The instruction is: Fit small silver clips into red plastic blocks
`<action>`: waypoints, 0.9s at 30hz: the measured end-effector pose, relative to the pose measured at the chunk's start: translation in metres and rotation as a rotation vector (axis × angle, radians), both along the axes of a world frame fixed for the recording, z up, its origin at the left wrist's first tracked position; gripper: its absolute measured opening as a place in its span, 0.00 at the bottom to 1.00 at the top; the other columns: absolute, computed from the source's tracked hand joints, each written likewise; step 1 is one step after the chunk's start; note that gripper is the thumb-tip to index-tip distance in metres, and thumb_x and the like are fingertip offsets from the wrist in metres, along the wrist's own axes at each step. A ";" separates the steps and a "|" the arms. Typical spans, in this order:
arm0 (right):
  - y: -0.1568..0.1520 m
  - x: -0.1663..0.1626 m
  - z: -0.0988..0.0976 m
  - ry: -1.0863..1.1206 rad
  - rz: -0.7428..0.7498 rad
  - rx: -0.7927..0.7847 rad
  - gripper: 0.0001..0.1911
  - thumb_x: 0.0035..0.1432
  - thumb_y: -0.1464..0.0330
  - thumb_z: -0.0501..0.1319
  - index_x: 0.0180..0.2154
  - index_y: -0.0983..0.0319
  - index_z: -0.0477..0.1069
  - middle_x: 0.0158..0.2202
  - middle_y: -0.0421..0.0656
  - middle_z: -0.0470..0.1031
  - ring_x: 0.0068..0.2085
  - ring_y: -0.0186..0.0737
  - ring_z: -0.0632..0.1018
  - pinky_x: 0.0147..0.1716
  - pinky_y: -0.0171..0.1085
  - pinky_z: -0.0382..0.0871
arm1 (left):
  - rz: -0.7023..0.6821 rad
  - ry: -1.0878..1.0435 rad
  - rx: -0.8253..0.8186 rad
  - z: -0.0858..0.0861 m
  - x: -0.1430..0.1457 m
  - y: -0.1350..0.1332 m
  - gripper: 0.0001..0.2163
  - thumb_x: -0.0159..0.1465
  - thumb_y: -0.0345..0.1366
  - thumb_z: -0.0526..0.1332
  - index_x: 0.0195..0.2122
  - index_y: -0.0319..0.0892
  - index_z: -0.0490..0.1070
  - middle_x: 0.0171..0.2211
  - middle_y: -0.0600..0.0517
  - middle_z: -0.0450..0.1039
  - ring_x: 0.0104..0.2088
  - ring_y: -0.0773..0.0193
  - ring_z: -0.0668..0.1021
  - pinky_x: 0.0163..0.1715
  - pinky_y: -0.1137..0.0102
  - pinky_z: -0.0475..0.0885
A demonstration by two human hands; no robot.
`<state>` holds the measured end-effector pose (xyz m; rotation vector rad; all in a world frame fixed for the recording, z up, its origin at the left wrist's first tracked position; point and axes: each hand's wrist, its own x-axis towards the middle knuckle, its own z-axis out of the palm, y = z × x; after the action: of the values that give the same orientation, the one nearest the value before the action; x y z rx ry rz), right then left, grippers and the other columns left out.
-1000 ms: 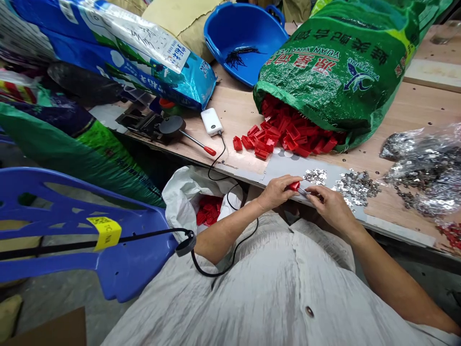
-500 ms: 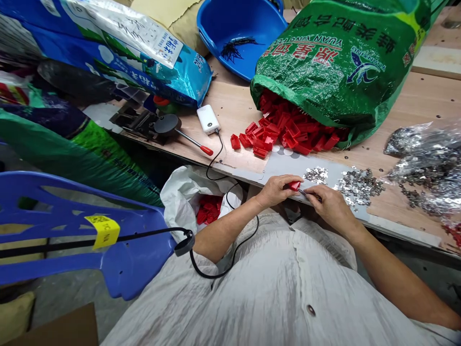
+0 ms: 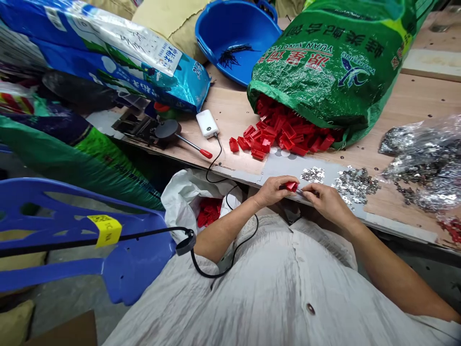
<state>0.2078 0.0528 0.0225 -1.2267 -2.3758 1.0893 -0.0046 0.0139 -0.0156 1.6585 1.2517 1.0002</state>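
Note:
My left hand (image 3: 271, 191) is closed on a small red plastic housing (image 3: 291, 186) at the front edge of the workbench, with its open end turned to the right. In my right hand (image 3: 326, 201) a thin metal tool (image 3: 298, 191) is pinched, its tip pointing at the housing; whether it touches inside I cannot tell. Just beyond my hands lie a small heap of flat metal pieces (image 3: 312, 174) and a larger heap of metal pieces (image 3: 355, 185). Many more red housings (image 3: 284, 129) spill from the mouth of a green woven sack (image 3: 324, 62).
A white sack (image 3: 176, 192) holding red parts hangs open below the edge, left of my arm. On the bench stand a lever tool (image 3: 169, 129), a white power bank (image 3: 207, 124), a blue basin (image 3: 237, 36) and plastic bags of metal pieces (image 3: 428, 163). A blue chair (image 3: 137, 264) is at left.
The red housing has turned slightly in my left hand, its open end showing more. My right hand has shifted a little with the tool. The whole view has shifted slightly.

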 end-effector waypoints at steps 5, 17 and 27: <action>-0.002 0.002 0.003 0.000 0.032 0.041 0.09 0.62 0.67 0.57 0.38 0.58 0.76 0.37 0.40 0.80 0.38 0.41 0.78 0.39 0.38 0.66 | -0.049 0.007 0.001 -0.004 -0.004 0.000 0.17 0.58 0.34 0.66 0.49 0.40 0.76 0.45 0.47 0.79 0.45 0.61 0.79 0.50 0.69 0.69; -0.001 -0.008 -0.001 -0.049 0.076 0.076 0.11 0.62 0.66 0.55 0.40 0.58 0.76 0.40 0.44 0.80 0.41 0.44 0.79 0.42 0.40 0.67 | -0.059 -0.029 -0.007 -0.005 -0.001 0.001 0.18 0.58 0.34 0.67 0.51 0.41 0.76 0.48 0.46 0.78 0.48 0.58 0.79 0.53 0.68 0.69; 0.013 0.007 -0.033 -0.055 0.115 0.151 0.17 0.58 0.53 0.55 0.36 0.55 0.77 0.34 0.44 0.82 0.31 0.48 0.81 0.28 0.41 0.71 | -0.098 0.008 -0.190 0.004 0.005 -0.003 0.21 0.61 0.35 0.65 0.56 0.41 0.73 0.56 0.48 0.73 0.58 0.61 0.74 0.59 0.75 0.63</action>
<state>0.2151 0.0659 -0.0103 -1.0940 -2.5459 0.8984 0.0006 0.0106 -0.0112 1.5621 1.2195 0.7912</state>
